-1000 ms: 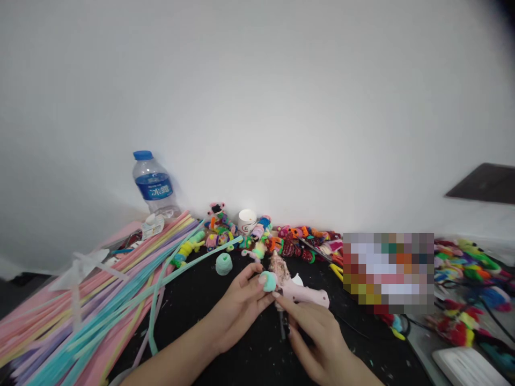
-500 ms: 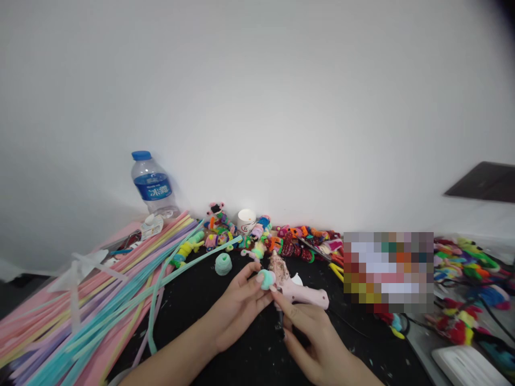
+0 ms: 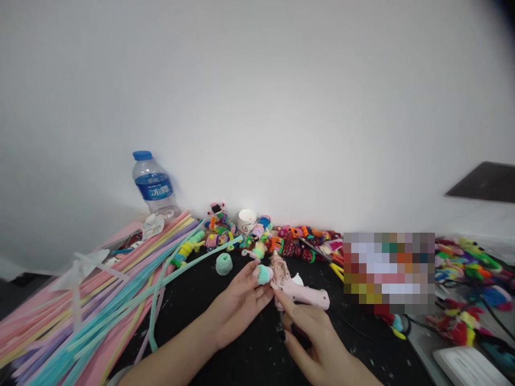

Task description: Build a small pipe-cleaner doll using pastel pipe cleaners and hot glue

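Observation:
My left hand pinches a small coil of fuzzy pipe cleaner, mint green with a pinkish end, between thumb and fingertips. Close by on the right is my right hand, its index fingertip just below the coil and its fingers curled. A slim dark thing shows between its index finger and thumb; what it is I cannot make out. Behind my right hand lies a pale pink glue gun, its front end crusted with brownish residue. A second mint coil stands on the black mat left of the held one.
Long pastel pipe cleaners spread across the left side. A water bottle stands by the wall. Colourful pipe-cleaner figures and a white paper cup line the back. Yellow-handled scissors lie at right, near a white device.
The held coil has turned slightly and shifted a little to the left and up in my left hand. My right hand stays nearly where it was.

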The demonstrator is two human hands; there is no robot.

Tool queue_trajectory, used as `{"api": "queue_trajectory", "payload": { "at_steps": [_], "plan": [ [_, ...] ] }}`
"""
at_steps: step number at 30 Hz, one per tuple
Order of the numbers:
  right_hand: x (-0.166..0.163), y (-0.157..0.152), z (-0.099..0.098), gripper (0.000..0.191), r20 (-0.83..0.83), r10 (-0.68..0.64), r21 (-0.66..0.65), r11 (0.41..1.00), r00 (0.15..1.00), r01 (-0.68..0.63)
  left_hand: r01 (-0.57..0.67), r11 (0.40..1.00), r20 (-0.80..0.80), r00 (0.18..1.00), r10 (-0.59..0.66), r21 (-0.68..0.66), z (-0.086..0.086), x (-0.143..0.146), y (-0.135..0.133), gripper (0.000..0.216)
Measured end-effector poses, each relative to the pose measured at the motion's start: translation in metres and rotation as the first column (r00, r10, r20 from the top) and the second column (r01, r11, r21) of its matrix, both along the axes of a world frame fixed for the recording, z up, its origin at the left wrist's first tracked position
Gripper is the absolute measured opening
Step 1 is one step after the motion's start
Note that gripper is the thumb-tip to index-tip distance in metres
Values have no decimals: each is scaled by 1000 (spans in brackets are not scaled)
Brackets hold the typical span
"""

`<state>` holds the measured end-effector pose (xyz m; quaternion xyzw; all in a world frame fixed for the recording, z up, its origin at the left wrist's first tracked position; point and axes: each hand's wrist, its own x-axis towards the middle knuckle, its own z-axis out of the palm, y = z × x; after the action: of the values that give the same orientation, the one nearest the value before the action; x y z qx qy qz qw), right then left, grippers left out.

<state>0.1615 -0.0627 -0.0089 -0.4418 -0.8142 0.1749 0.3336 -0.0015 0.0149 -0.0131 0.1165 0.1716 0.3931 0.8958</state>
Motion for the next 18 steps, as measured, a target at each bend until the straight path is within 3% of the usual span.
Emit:
{"api": "queue_trajectory", "payload": {
  "at_steps": [8, 18],
  "plan": [
    [0, 1, 1, 73, 69, 16, -60, 998, 997, -12, 30, 999, 3, 1000, -30, 27, -1, 1, -1, 19],
    [-3, 0, 2, 66, 123, 1, -7, 1000, 992, -1, 37, 990, -33, 999, -33, 138, 3, -1, -2, 17]
  ]
}}
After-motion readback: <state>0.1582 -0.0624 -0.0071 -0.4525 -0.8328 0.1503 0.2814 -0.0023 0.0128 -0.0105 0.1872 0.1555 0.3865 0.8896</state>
